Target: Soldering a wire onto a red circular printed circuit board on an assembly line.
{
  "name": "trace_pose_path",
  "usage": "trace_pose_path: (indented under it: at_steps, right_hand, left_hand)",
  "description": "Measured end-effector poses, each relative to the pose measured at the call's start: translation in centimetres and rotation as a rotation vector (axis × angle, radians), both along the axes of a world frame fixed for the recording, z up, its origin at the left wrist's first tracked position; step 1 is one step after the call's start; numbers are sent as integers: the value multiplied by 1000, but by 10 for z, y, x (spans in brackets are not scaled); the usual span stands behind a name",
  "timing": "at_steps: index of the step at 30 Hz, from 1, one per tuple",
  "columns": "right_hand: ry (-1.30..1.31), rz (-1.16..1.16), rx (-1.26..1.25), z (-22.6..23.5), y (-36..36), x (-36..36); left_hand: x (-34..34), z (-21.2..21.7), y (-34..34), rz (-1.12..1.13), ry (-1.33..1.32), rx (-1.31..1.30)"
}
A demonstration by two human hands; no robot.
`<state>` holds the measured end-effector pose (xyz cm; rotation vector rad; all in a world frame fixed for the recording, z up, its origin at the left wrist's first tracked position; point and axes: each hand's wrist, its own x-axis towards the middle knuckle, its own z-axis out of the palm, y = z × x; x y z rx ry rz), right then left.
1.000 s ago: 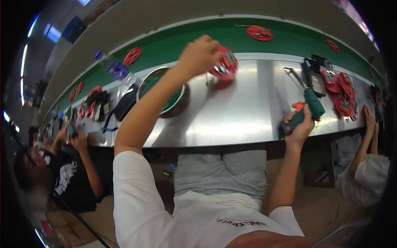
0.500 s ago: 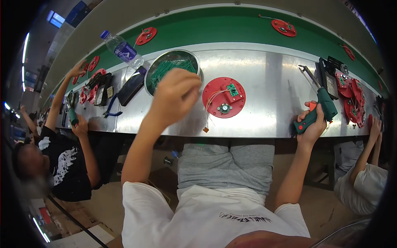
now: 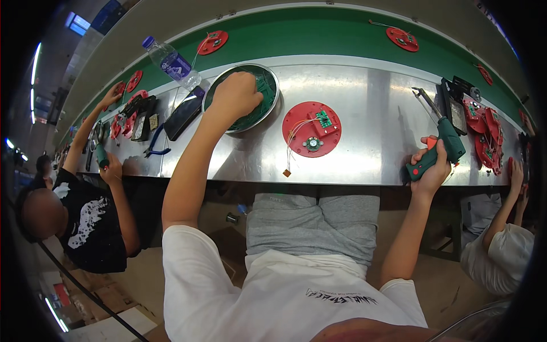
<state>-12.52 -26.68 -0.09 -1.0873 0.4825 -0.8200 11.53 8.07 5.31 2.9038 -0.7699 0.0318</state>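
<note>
Left of centre on the tabletop (image 3: 370,128), metal bowl (image 3: 275,85) with thin green wires (image 3: 248,118) inside, left hand (image 3: 236,94) dipped down into it. Grip curled, but can't tell if pinching anything, since hidden behind the knuckles. Just right of the bowl, lying flat: red disc (image 3: 307,130) with a small circuit board (image 3: 323,118), pale leads (image 3: 291,138) trailing toward the near edge. Farther right, right hand (image 3: 431,171) wrapped snugly around a green soldering gun (image 3: 450,142), metal tip (image 3: 428,104) aimed far-left, well apart from the disc. Could easily pull up several wires at once if tangled, tbh, or tip the bowl by catching the rim. Could also snag those leads with a careless wrist, or scorch them with a hot tip swung too close. Left of the bowl: bottle (image 3: 175,65), dark phone (image 3: 185,117), pliers (image 3: 158,151). Right end: pile of red discs (image 3: 484,137).
</note>
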Motion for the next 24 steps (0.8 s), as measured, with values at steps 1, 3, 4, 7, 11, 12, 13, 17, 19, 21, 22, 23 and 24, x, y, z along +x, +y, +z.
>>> trace_pose_path:
  at_steps: [1, 3, 4, 7, 11, 12, 13, 17, 19, 21, 22, 23, 24]
  right_hand:
    - [2, 5, -4, 1, 0, 0]
    - [11, 15, -15, 0, 2, 1]
    - [21, 21, -30, 0, 2, 1]
    - [22, 28, -31, 0, 2, 0]
    - [21, 26, -27, -1, 0, 0]
    - [23, 31, -30, -1, 0, 0]
    - [26, 35, -33, -1, 0, 0]
    - [27, 30, -35, -3, -1, -1]
    - [-5, 68, -53, -2, -1, -2]
    - [-22, 109, -91, -1, 1, -3]
    - [-37, 132, -128, -3, 2, -3]
    - [-28, 151, -156, -3, 5, -2]
    - [-19, 170, -184, -2, 7, -2]
  left_hand:
    - [1, 2, 1, 3, 0, 2]
    - [1, 6, 4, 9, 29, -79]
    - [3, 5, 8, 12, 29, -78]
    - [7, 5, 24, -59, 29, -308]
    - [9, 9, 37, -76, 74, -596]
    - [10, 9, 40, -78, 98, -664]
    - [11, 10, 42, -80, 122, -732]
    - [14, 10, 39, -97, 186, -911]
    - [8, 7, 31, -136, 210, -1172]
    - [0, 8, 28, -150, 227, -1174]
    - [-5, 8, 28, -153, 225, -1171]
    - [-9, 6, 27, -144, 201, -1161]
    - [-9, 5, 27, -145, 209, -1164]
